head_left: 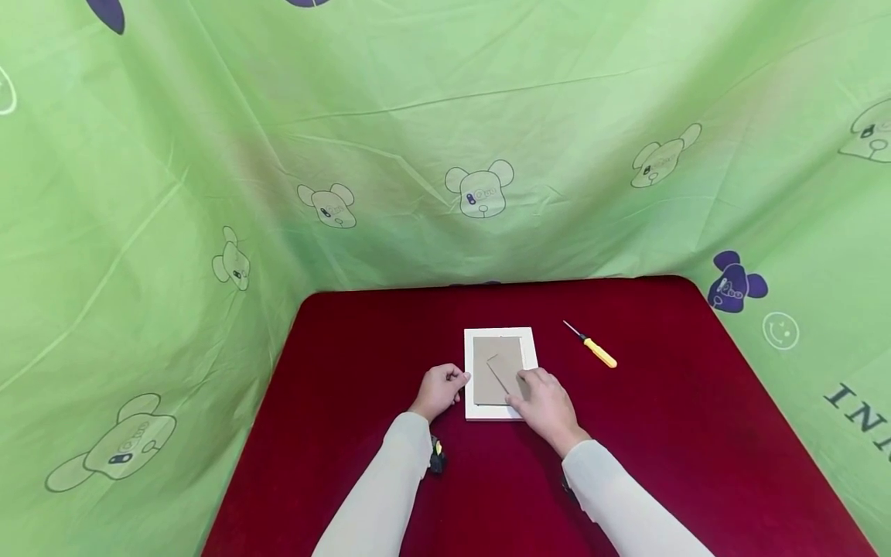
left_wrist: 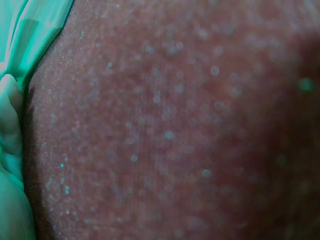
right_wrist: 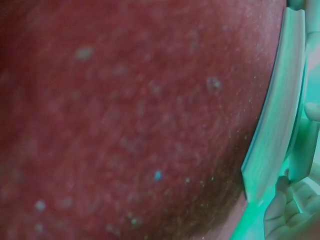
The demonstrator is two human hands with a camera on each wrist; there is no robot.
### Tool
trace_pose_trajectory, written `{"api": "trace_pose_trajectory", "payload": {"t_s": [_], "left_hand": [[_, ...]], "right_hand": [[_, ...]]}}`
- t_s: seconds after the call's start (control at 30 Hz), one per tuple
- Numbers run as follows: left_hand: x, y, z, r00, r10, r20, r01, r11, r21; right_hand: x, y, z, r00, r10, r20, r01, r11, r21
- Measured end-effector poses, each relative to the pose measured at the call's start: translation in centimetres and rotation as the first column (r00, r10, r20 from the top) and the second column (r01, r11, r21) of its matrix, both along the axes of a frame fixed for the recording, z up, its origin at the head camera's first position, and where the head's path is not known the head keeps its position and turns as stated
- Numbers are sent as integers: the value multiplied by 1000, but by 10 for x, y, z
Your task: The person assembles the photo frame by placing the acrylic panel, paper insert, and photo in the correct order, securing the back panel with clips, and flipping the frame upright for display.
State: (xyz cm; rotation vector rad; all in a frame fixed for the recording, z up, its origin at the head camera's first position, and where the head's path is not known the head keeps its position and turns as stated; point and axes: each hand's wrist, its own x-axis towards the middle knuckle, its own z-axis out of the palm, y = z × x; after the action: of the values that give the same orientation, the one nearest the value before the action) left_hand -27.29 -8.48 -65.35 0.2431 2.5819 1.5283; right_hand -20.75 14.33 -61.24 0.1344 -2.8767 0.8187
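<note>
Frame (head_left: 497, 333) on its face, board in the opening, both hands on the job

It lies back-up in the middle of the surface (head_left: 362, 348), nearer the far edge than me. My left hand (head_left: 440, 388) is at its left side, thumb and forefinger pinching the rim. Over on the other side comes my right hand (head_left: 548, 404), thumb and forefinger apart, set about the lower end of the stand (head_left: 506, 370); whether they actually pinch it, I can't tell.

Now the score: the board (head_left: 484, 391) sits within the rim, that much looks done. But there's a pale strip down its right edge, so I wouldn't call it snug, and the stand slants across it. Are any fasteners holding it? Too small to say. I judge us partway, with the board's fit unsettled. And the screwdriver (head_left: 592, 345)? Out toward the far right corner, no hand on it.
</note>
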Motion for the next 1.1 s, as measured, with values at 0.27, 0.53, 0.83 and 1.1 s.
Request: {"api": "trace_pose_trajectory", "payload": {"t_s": [0.27,0.53,0.83,1.1], "left_hand": [[-1,-2,2,1000,-19,-22,20,1000,10],[-1,-1,5,1000,-11,7,11,999,46],[0,-2,5,996,-9,85,0,994,110],[-1,-3,4,996,-11,89,0,992,128]], "right_hand": [[-1,-7,-1,1000,6,-19,-6,1000,24],[0,-13,-4,1000,-4,-28,4,1000,-1],[-2,-15,-1,1000,-5,-5,5,1000,7],[-1,-12,-2,1000,-24,2,24,1000,17]]}}
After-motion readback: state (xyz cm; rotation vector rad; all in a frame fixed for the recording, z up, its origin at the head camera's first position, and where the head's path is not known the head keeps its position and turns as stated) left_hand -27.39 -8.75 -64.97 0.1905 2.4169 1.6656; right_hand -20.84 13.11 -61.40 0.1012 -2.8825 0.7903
